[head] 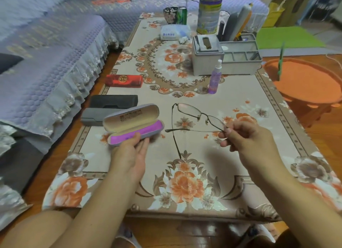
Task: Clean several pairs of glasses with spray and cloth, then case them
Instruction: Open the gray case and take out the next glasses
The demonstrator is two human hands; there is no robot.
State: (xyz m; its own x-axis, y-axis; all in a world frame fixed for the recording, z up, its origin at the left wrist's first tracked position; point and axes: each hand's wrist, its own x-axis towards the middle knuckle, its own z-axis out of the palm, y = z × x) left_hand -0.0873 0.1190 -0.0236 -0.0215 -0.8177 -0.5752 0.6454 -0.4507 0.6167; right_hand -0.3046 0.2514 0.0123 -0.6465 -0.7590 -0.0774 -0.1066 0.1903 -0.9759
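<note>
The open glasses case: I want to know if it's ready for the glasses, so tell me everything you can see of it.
The open glasses case is a hard clamshell, lavender-grey outside. Its lid stands hinged back, showing a cream lining with small printed text. The lower half holds something bright purple, perhaps a cloth or the lining; I cannot tell which. No glasses lie in it. The left hand holds its near edge, tilted, at the table's left side, just in front of a closed grey case.
</note>
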